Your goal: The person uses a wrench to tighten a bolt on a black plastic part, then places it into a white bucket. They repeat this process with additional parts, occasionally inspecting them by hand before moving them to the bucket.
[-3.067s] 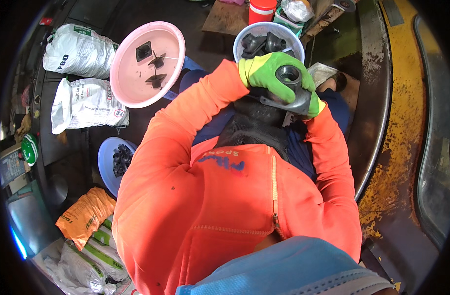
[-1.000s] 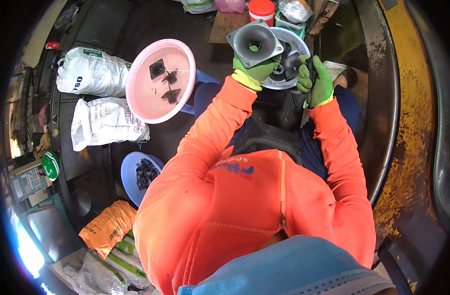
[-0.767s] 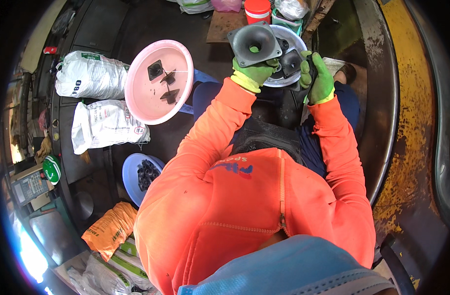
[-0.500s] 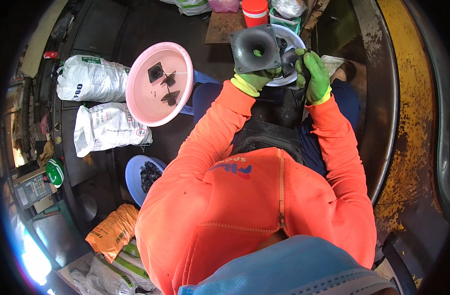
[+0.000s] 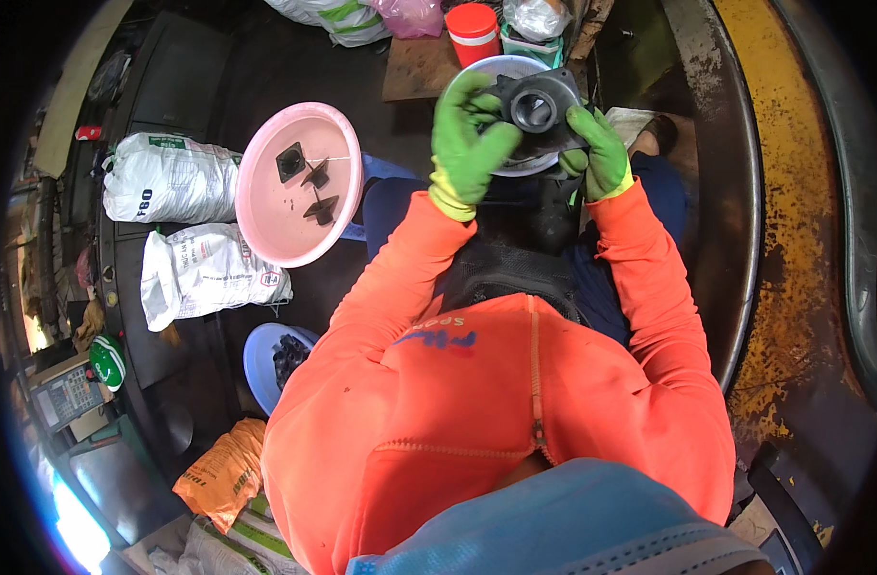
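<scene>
A black plastic horn (image 5: 560, 93), with a square flange and a round collar around its opening, is held up over my lap with the collar facing me. My right hand (image 5: 601, 153), in a green glove, grips its right side between thumb and fingers. Also gloved in green, my left hand (image 5: 469, 144) is at the horn's left edge with thumb and fingers spread apart. Whether its fingertips touch the horn is hard to tell. Behind the horn is a pale bowl (image 5: 504, 63), partly hidden; dark parts showed in it earlier.
To the left, a tilted pink basin (image 5: 271, 216) contains several black flanged pieces. A blue basin (image 5: 258, 369) of dark parts stands nearer me. White sacks (image 5: 170, 182) lie farther left. A red container (image 5: 472, 34) stands beyond the bowl; a rusty yellow metal edge (image 5: 798, 192) runs along the right.
The horn has been turned from its wide mouth to its narrow collar end. My left hand has come from under its flange to its left side, fingers spreading. My right hand has closed on it.
</scene>
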Motion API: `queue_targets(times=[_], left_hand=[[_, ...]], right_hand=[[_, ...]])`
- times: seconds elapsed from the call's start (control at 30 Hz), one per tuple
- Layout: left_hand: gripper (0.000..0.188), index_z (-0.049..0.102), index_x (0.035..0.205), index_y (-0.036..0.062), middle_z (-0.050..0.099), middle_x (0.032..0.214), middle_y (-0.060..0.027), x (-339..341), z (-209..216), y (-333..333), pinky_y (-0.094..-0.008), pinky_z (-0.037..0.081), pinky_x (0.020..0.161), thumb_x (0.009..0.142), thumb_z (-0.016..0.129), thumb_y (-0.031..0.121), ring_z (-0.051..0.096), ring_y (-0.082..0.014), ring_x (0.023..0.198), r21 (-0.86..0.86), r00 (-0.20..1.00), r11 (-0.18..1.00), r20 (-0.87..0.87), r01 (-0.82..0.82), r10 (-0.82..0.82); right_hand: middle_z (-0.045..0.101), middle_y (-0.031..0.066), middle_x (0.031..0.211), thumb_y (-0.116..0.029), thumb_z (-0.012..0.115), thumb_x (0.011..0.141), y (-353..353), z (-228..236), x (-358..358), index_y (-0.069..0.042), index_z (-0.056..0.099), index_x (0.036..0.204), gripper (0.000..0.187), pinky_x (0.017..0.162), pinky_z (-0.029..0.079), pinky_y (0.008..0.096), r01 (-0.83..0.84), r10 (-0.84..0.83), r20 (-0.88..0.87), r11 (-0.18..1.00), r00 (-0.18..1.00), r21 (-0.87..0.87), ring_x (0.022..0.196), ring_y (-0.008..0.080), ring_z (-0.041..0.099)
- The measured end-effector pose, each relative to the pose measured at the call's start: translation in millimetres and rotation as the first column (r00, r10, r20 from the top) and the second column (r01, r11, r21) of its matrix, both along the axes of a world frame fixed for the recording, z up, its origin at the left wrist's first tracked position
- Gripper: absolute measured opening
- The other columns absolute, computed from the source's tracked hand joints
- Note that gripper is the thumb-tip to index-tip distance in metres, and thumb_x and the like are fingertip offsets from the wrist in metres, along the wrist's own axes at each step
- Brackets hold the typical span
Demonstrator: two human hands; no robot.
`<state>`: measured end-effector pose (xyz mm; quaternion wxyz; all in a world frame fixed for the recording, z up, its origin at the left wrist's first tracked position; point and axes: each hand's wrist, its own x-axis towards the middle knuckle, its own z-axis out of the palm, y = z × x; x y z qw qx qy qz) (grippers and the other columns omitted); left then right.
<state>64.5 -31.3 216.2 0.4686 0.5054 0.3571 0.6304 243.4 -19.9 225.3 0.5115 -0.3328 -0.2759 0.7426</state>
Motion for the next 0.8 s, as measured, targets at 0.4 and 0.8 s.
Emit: queue_targets(times=[0.4,0.8], left_hand=[[0.069,0.037,0.138,0.0029,0.038,0.14,-0.0277,-15.9,-18.1,-2.2,-0.0666,0.032,0.101,0.09,0.043,0.052,0.042,-0.0445,0.125,-0.123,0.435,0.764,0.873,0.634,-0.221],[0.049,0.049,0.126,0.0017,0.059,0.117,-0.0176,-28.5,4.3,-2.2,-0.0612,0.053,0.069,0.087,0.05,0.032,0.062,-0.0341,0.099,-0.455,0.709,0.653,0.681,0.606,-0.183]], right_hand=[[0.064,0.0093,0.099,-0.018,0.061,0.089,11.4,-33.3,0.7,-0.001,0.053,0.122,0.038,0.077,0.049,0.0286,-0.01,-0.232,0.495,0.899,0.837,0.438,0.09,0.0161,0.062],[0.065,0.0088,0.087,-0.014,0.063,0.085,2.1,-17.7,4.7,-0.01,0.064,0.109,0.024,0.066,0.052,0.0329,-0.534,-0.539,0.71,0.474,0.452,0.7,0.077,0.0251,0.065]])
